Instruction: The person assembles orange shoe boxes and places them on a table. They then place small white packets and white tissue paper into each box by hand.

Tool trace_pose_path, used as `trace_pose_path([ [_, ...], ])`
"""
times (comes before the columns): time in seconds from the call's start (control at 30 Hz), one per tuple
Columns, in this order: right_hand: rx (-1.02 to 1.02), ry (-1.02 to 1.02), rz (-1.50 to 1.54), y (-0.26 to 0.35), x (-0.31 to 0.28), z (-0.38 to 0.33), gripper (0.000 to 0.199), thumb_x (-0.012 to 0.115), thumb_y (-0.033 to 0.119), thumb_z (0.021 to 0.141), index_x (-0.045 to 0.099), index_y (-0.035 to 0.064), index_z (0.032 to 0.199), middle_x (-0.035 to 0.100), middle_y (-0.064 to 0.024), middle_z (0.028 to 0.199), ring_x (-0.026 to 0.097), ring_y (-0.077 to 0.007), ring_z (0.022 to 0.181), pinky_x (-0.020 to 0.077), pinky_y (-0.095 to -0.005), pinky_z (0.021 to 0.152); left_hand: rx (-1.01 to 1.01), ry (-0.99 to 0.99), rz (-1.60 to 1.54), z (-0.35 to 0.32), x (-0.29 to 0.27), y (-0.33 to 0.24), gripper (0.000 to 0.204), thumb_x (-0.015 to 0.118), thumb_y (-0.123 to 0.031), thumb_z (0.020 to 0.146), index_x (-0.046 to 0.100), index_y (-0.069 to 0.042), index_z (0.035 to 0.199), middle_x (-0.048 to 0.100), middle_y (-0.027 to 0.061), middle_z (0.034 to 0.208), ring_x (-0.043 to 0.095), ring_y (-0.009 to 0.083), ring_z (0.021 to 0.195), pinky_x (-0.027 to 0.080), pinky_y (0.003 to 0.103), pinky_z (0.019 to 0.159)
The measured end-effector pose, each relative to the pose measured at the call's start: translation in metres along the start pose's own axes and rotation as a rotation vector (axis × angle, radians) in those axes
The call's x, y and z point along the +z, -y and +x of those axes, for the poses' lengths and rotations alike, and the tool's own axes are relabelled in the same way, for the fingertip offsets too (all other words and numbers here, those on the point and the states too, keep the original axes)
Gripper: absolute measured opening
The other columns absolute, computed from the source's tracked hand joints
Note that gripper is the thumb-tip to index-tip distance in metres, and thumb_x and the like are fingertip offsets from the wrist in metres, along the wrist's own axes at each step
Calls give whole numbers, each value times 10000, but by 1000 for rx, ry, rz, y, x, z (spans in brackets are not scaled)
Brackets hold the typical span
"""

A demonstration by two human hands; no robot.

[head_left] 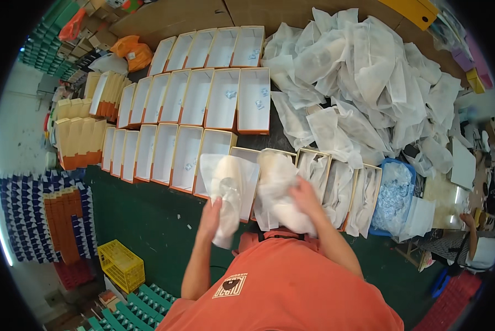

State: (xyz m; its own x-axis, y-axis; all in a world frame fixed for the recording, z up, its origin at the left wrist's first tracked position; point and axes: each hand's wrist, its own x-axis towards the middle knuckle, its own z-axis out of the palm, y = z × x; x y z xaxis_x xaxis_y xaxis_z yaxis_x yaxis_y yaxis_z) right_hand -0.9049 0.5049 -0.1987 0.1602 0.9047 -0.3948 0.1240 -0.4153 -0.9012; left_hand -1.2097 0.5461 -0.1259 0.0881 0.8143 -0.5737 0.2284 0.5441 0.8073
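- Left hand [210, 212]: fingers closed around the lower part of a white fabric-bagged shoe [228, 196], held upright over the near row of boxes. The bag's loose end hangs below the hand.
- Right hand [304, 193]: fingers spread and curled over a second bagged shoe [278, 190], pressing on its right side. This bundle sits over an open box just right of the first shoe; how firm the grip is cannot be told.
- Both bagged shoes are at the near edge of the dark green table [148, 215], directly in front of the person's orange shirt [291, 281], just beside each other.
- Empty shoe boxes [192, 105], white inside with orange outer walls, stand open in three rows on the table, left of and beyond the hands. Several hold a small paper packet.
- Filled boxes [341, 190] to the right of the right hand already contain white-bagged items, side by side.
- Pile of white fabric bags [369, 71] covers the far right part of the table, well apart from the hands.
- Blue bin [393, 193] with small clear-wrapped packets sits right of the filled boxes.
- Yellow plastic crate [120, 265] stands on the floor at lower left, near stacks of blue and orange folded cartons [48, 215].
- Another person's arm [471, 229] shows at the far right edge, apart from the work.
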Motion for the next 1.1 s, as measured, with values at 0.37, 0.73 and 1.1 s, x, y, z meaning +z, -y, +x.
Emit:
trace_pose_path([
  [0.37, -353, -16, -117, 34, -64, -15, 406, 683, 155, 896, 601, 32, 1274, 659, -159, 1207, 656, -297, 1071, 501, -376, 954, 657, -160, 1314, 76, 69, 105, 611, 547, -297, 968, 391, 68, 1432, 259, 339, 1534, 266, 474, 1423, 185, 538, 1185],
  [0.73, 609, -1042, 1164, -162, -545, 92, 421, 719, 357, 881, 603, 83, 1180, 676, -130, 1092, 644, -309, 1016, 512, -482, 813, 119, -196, 251, 262, 288, -58, 607, 789, -164, 833, 484, 97, 1288, 626, 136, 1113, 606, 201, 979, 497, 328, 873],
  [1.1, 43, -817, 1296, -96, -443, 16, 413, 693, 164, 902, 546, 62, 1274, 612, -122, 1257, 598, -269, 1165, 510, -455, 944, 332, 57, -185, 233, 279, -88, 439, 728, -31, 854, 545, -21, 1253, 649, 96, 1162, 639, 206, 1012, 519, 353, 889],
])
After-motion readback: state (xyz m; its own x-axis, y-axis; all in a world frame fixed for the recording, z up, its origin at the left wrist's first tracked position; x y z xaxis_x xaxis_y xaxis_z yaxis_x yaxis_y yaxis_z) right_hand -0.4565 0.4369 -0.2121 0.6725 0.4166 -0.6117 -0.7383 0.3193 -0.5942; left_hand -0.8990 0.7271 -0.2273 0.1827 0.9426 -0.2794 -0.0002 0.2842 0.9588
